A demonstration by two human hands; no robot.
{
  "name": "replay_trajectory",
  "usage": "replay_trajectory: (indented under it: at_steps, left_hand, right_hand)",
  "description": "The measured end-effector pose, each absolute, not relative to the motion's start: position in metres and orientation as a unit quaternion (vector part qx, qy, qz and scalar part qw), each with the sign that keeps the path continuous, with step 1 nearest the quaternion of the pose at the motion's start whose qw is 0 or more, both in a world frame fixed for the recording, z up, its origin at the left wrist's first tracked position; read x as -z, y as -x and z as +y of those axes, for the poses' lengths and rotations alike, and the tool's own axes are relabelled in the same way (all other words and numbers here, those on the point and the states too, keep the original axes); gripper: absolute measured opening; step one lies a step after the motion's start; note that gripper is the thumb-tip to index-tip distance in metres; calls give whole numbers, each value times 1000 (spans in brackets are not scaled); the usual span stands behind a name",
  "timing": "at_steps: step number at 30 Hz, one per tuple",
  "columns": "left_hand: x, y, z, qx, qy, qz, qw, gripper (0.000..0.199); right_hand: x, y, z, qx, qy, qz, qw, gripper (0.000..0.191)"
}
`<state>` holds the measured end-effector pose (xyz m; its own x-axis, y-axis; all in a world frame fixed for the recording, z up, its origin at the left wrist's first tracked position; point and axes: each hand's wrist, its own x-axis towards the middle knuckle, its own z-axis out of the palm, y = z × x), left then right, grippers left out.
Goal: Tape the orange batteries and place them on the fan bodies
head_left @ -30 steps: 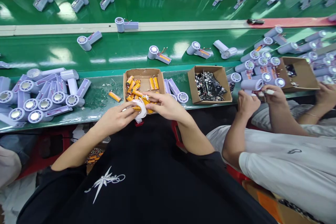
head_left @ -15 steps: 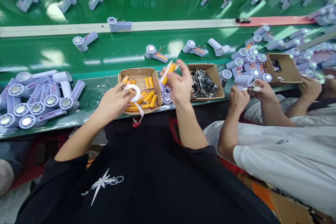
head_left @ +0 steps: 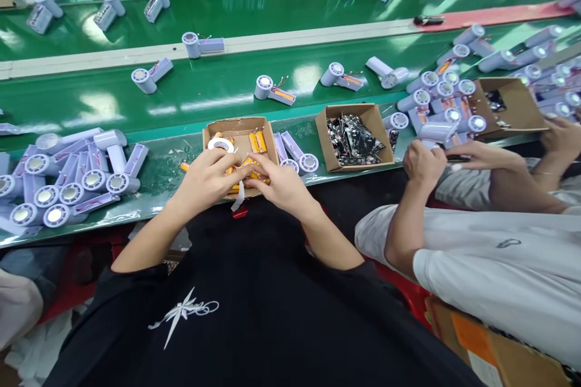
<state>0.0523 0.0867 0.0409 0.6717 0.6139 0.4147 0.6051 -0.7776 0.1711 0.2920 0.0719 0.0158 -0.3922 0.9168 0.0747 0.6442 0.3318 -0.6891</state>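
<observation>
My left hand point(head_left: 206, 178) is closed around a roll of white tape point(head_left: 221, 144), and a loose strip of tape point(head_left: 238, 196) hangs below its fingers. My right hand point(head_left: 284, 184) has its fingers curled on an orange cylindrical battery point(head_left: 249, 162), its fingertips close to those of my left hand. Both hands are over the near side of a cardboard box point(head_left: 272, 151) of orange batteries, and they hide much of what lies inside. Two lilac handheld fan bodies point(head_left: 308, 162) lie just right of this box.
Many lilac fan bodies point(head_left: 72, 193) are piled at left. A second box point(head_left: 324, 133) holds black circuit boards point(head_left: 356, 139). More fans lie on the green conveyor point(head_left: 204, 84). At right, a co-worker's hands point(head_left: 424, 163) work beside a third box point(head_left: 521, 100).
My right hand has come down and left from above the box's right edge, bringing the orange battery to my left hand. The tape roll has moved slightly left.
</observation>
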Motion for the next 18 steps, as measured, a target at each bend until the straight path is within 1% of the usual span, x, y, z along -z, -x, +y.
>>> replay_trajectory:
  at_steps: [5,7,8,10,12,13,14,16,18]
  left_hand:
    - [-44,-54,90,-197,-939,275,68,21]
    - [-45,-55,91,-197,-937,262,119,20]
    - [-46,-54,92,-205,-931,261,153,20]
    - [-45,-51,92,-250,-896,278,242,22]
    - [-42,-45,91,-355,-808,338,327,31]
    - [-39,-42,90,-425,-746,376,349,36]
    - [-37,-39,88,-494,-681,411,353,41]
    - [-30,-34,84,-595,-576,462,318,49]
    - [-24,-29,79,-619,-545,490,284,52]
  right_hand:
    - [-18,-284,68,-204,471,-851,107,58]
    - [-20,-284,67,-199,452,-866,82,54]
    - [-21,-284,66,-202,442,-870,83,51]
    - [-21,-288,66,-215,426,-872,110,48]
    - [-18,-294,66,-232,421,-864,152,49]
    - [-16,-297,65,-243,422,-856,174,51]
    - [-14,-299,65,-258,425,-846,195,52]
    - [-10,-303,63,-296,433,-816,242,51]
    - [-9,-304,61,-343,440,-777,293,52]
